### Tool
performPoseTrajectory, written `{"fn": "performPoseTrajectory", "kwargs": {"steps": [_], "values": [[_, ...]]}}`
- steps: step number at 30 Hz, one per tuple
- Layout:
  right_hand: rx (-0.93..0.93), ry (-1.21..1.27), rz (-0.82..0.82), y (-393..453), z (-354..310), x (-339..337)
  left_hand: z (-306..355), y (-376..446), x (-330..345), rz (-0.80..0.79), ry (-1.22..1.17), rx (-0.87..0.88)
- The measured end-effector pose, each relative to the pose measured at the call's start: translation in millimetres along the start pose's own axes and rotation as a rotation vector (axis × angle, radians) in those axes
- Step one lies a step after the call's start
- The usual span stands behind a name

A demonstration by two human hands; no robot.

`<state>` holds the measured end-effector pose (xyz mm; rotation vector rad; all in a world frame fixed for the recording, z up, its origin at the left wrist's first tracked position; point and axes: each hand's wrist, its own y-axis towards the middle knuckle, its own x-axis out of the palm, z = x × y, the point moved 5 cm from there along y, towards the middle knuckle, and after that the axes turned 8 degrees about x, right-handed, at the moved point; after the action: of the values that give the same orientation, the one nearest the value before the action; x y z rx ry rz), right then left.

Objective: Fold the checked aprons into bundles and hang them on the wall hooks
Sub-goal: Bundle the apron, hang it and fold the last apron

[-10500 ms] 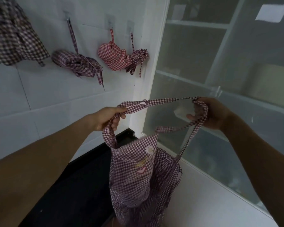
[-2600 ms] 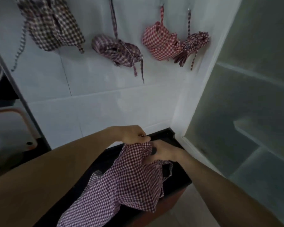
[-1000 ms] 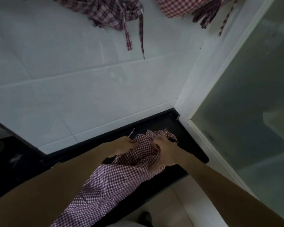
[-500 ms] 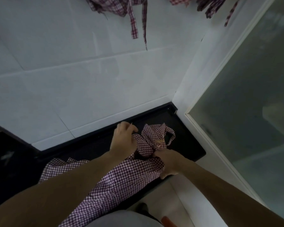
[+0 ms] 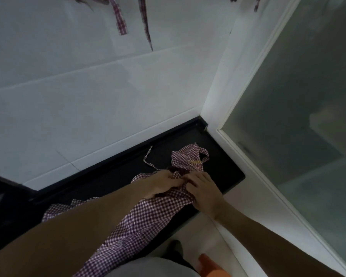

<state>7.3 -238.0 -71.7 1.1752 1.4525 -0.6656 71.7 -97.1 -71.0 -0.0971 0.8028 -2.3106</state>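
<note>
A purple-and-white checked apron (image 5: 148,214) lies spread along the black counter (image 5: 222,168), its lower part hanging over the front edge toward me. Its bib end (image 5: 188,158) is bunched near the corner, and a thin strap (image 5: 148,158) curls on the counter to the left of it. My left hand (image 5: 160,183) and my right hand (image 5: 203,188) sit side by side on the gathered middle of the apron, fingers curled into the cloth. At the top edge, straps (image 5: 121,23) dangle from bundles that hang on the wall above, out of view.
White wall tiles (image 5: 88,96) rise behind the counter. A frosted glass panel (image 5: 298,116) in a white frame closes off the right side. Light floor (image 5: 198,232) shows below the counter edge, with an orange object (image 5: 210,266) at the bottom.
My left hand has moved right to meet the right hand over the gathered cloth. The view has tilted further down, and the hanging bundles have left the frame.
</note>
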Motion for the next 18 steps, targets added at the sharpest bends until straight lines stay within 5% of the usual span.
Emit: {"fn": "performPoseTrajectory", "kwargs": {"steps": [9,13,16,18], "values": [[0.197,0.399,-0.158,19.0,13.8,-0.3,28.2,-12.5,-19.4,-0.057,-0.316,0.017],[0.278,0.354,-0.296,18.4,26.8,9.4,32.7,-4.8,-46.5,0.216,-0.683,0.090],[0.256,0.320,-0.376,23.0,27.6,15.0,18.2,5.1,-76.5,0.543,-0.587,0.107],[0.230,0.299,-0.434,27.5,28.3,17.1,19.2,4.7,-95.2,0.686,-0.282,0.205]]}}
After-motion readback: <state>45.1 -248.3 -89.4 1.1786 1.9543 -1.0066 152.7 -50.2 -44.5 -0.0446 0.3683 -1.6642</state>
